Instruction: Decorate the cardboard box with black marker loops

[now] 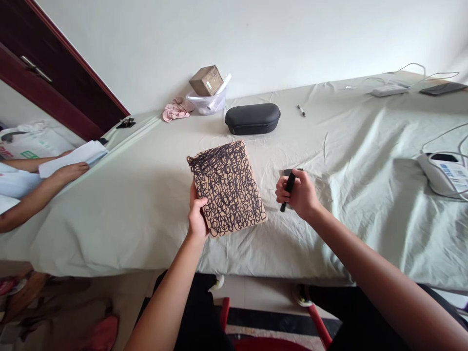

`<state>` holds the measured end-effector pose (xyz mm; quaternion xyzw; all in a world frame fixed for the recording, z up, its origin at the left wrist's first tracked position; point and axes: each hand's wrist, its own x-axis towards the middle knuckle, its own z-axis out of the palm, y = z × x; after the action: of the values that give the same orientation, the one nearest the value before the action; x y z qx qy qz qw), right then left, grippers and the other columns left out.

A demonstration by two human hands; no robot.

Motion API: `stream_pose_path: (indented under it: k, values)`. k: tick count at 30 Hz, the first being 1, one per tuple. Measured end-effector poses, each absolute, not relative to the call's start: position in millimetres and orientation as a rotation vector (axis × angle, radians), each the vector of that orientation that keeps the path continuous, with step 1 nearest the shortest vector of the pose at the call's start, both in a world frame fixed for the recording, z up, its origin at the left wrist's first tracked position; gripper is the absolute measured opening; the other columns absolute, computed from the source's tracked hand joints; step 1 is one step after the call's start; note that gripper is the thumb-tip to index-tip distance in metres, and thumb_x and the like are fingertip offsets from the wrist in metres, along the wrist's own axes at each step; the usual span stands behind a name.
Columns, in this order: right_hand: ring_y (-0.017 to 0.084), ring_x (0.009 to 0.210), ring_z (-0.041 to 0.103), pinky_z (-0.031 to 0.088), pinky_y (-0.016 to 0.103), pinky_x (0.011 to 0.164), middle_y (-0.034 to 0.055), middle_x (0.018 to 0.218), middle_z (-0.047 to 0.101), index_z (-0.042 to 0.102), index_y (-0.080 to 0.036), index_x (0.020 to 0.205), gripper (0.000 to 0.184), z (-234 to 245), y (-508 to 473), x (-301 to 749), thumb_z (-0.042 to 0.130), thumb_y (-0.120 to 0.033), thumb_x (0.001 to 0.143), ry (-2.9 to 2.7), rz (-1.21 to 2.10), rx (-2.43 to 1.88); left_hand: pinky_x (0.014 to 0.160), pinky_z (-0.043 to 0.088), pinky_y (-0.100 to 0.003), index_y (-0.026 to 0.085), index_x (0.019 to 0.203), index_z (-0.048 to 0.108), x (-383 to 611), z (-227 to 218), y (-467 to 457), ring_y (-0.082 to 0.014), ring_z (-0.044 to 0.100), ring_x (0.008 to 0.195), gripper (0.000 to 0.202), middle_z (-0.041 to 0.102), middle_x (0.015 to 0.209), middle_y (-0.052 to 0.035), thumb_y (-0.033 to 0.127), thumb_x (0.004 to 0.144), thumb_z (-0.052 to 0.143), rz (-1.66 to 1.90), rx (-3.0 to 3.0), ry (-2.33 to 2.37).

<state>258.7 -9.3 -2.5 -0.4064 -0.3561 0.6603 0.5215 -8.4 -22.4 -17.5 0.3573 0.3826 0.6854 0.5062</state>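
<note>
My left hand [197, 218] grips the lower left edge of a brown cardboard sheet [230, 187] and holds it tilted just above the cloth. Black looping scribbles cover nearly all of its face. My right hand [297, 194] is closed around a black marker [288, 191], whose tip end points down and to the left. The hand is apart from the cardboard, to its right. A dark piece, perhaps the marker's cap, shows above my fingers, but it is partly hidden.
A pale green sheet [146, 214] covers the table. Beyond it lie a black glasses case [252, 119], a small pen [301, 110], a cardboard box [206, 81] in a plastic bag, and pink cloth [177, 109]. At left, a person's hands [69, 171] hold white paper [73, 159]. White devices and cables lie at right.
</note>
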Motion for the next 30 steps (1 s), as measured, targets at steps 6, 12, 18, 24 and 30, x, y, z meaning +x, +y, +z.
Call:
stream_pose_path:
  k: [6,12,18,24,30]
  values:
    - [0.008,0.042,0.014,0.012,0.025,0.045,-0.0078,0.048,0.020,0.048,-0.023,0.063,0.032,-14.4,-14.3,250.0,0.049,-0.053,0.073,-0.937,1.521,-0.982,0.106,0.052,-0.039,0.032,0.141,0.062,-10.2,-19.8,-21.4,-0.0283,0.060,0.132,0.067,0.066,0.144,-0.0016,0.032,0.074,0.063,1.647,0.885,0.902]
    - [0.010,0.052,0.034,0.026,0.025,0.051,-0.0038,0.060,0.040,0.053,-0.020,0.078,0.045,-17.6,-18.2,243.0,0.052,-0.061,0.095,-1.153,1.296,-1.091,0.106,0.053,-0.039,0.032,0.140,0.063,-8.9,-19.3,-21.4,-0.0288,0.060,0.132,0.067,0.067,0.142,-0.0023,0.031,0.074,0.063,1.647,0.877,0.903]
    - [0.027,0.113,0.064,0.048,0.041,0.100,0.0143,0.122,0.070,0.066,-0.015,0.127,0.046,-23.4,-5.8,256.2,0.045,-0.047,0.101,-1.591,0.917,-1.412,0.106,0.053,-0.040,0.032,0.141,0.062,-8.4,-18.9,-22.7,-0.0284,0.061,0.131,0.067,0.068,0.140,-0.0023,0.031,0.074,0.063,1.643,0.873,0.901]
    - [0.050,0.133,0.045,0.037,0.057,0.105,0.0296,0.142,0.051,0.048,-0.009,0.152,0.072,-19.8,-3.6,273.4,0.064,-0.046,0.093,-1.826,0.142,-2.326,0.105,0.054,-0.041,0.032,0.141,0.062,-9.4,-19.3,-22.4,-0.0293,0.061,0.131,0.067,0.068,0.141,-0.0026,0.032,0.075,0.061,1.637,0.896,0.917]
    - [0.049,0.122,0.052,0.037,0.048,0.096,0.0357,0.132,0.050,0.034,-0.001,0.157,0.099,-25.0,-3.5,276.9,0.069,-0.064,0.090,-1.745,0.069,-2.594,0.110,0.052,-0.041,0.032,0.143,0.061,-9.6,-19.1,-21.8,-0.0292,0.059,0.136,0.068,0.065,0.146,-0.0017,0.031,0.075,0.061,1.636,0.914,0.912]
